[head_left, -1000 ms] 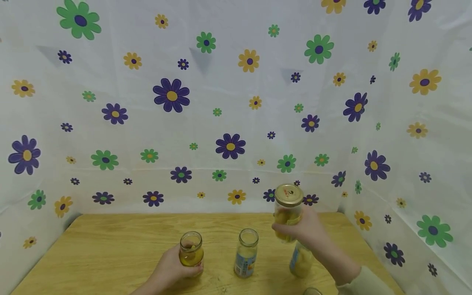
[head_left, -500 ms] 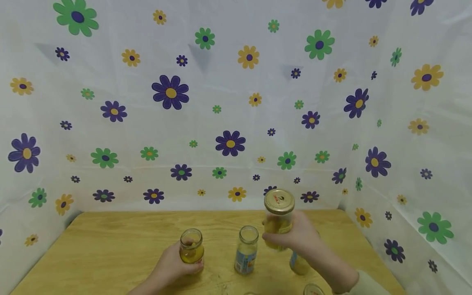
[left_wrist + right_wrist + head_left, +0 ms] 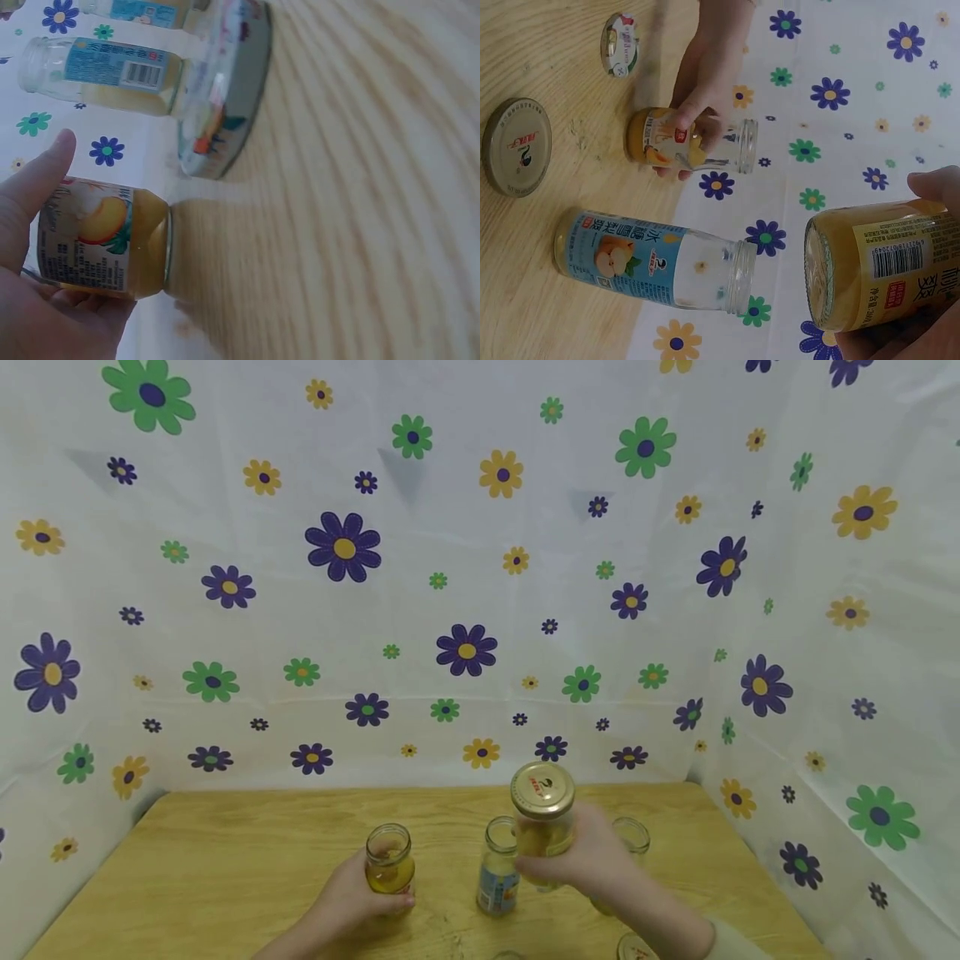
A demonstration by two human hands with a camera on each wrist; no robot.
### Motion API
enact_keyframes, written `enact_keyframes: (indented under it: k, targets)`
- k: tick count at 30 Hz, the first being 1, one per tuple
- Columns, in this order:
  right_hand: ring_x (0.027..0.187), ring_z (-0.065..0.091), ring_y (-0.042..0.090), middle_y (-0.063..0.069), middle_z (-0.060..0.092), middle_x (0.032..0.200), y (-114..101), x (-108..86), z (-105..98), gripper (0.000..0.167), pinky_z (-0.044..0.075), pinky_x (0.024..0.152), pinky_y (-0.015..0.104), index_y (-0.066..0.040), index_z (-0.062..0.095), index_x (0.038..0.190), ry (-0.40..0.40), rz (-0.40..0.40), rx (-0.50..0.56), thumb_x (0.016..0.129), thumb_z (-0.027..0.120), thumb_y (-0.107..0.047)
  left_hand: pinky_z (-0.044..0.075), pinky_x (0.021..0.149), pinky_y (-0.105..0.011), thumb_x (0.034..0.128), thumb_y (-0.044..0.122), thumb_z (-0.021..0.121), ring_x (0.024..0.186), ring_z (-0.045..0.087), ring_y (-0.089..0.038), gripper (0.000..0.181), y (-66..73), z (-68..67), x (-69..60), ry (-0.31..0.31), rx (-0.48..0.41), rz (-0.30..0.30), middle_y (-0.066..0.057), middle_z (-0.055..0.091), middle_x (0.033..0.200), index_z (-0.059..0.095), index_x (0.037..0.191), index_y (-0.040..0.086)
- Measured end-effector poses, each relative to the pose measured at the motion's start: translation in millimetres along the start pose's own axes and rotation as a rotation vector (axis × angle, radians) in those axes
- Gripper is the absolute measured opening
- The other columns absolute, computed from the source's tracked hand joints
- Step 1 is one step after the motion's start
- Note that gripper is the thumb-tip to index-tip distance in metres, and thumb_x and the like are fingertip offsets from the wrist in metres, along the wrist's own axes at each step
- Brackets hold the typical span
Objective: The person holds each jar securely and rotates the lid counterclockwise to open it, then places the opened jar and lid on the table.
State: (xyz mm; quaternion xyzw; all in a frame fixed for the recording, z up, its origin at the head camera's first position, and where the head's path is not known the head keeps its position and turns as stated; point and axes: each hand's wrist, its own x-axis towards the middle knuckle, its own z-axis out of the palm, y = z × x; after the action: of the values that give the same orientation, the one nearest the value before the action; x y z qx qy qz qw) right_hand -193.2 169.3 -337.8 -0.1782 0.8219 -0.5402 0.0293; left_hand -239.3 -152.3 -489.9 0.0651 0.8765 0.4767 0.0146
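Note:
My left hand (image 3: 348,893) grips an open glass jar (image 3: 97,238) with a peach label and yellow contents; its base appears to stand on the table. Off to the right, my right hand (image 3: 588,853) holds a second jar (image 3: 877,266) above the table, roughly upright. A gold lid (image 3: 543,789) covers this jar, which has a yellow label with a barcode. Between the hands stands an open jar (image 3: 622,259) with a blue label and pale contents, partly behind the raised jar in the head view. Another open jar (image 3: 632,835) is mostly hidden by the right hand and forearm.
A gold lid (image 3: 517,148) lies on the wooden table (image 3: 247,860) near its front, and a second lid (image 3: 620,45) lies nearer the left arm. Flower-printed white sheeting (image 3: 420,610) encloses the table at the back and sides.
My right hand has carried the lidded jar leftward and lower, towards the blue-labelled jar in the middle. The left hand keeps its grip on its jar and has hardly moved.

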Motion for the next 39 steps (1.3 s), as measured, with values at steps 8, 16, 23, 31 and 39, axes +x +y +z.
enact_keyframes:
  k: [8,16,23,31,39]
  targets:
    - [0.11,0.07,0.021,0.008,0.077,0.116,1,-2.1,7,0.049,0.06,0.098,0.046,-0.005,0.072,0.119,-0.016,-0.001,-0.027,0.074,0.091,-0.011,0.05,0.111,-0.063,0.0705,0.015,0.101,0.119,0.07,-0.038,0.089,4.9,-4.2,0.8,-0.015,-0.056,-0.061,-0.017,0.073,0.128,0.054,0.144,-0.004]
    - [0.111,0.07,0.022,0.014,0.076,0.119,2,-2.7,13,0.049,0.059,0.101,0.048,-0.003,0.071,0.119,-0.055,-0.014,0.0,0.074,0.09,-0.009,0.047,0.113,-0.065,0.0755,0.02,0.098,0.133,0.059,-0.053,0.104,6.1,-23.2,-12.2,-0.092,-0.026,-0.059,-0.033,0.06,0.144,0.038,0.155,-0.01]
    - [0.113,0.07,0.021,0.012,0.077,0.121,0,-5.4,17,0.052,0.056,0.104,0.044,-0.007,0.071,0.122,-0.084,-0.043,0.016,0.073,0.09,-0.01,0.045,0.112,-0.071,0.0848,0.039,0.091,0.141,0.046,-0.061,0.113,5.3,-51.9,-26.9,-0.207,0.102,-0.085,-0.037,0.046,0.156,0.024,0.16,-0.014]
    - [0.112,0.071,0.016,0.013,0.077,0.122,1,-9.0,19,0.052,0.055,0.102,0.029,-0.009,0.072,0.122,-0.098,-0.053,0.017,0.074,0.091,-0.011,0.042,0.117,-0.068,0.0946,0.043,0.08,0.147,0.038,-0.062,0.11,25.6,-96.9,-39.0,-0.175,0.12,-0.046,-0.039,0.036,0.162,0.015,0.162,-0.014]
    - [0.115,0.069,0.02,0.008,0.076,0.123,1,-9.6,25,0.054,0.054,0.106,0.045,-0.009,0.07,0.123,-0.097,-0.013,0.053,0.073,0.091,-0.01,0.033,0.117,-0.075,0.0916,0.04,0.084,0.153,0.033,-0.057,0.104,73.9,-98.9,-52.7,0.112,0.099,0.047,-0.023,0.031,0.172,0.022,0.169,0.011]
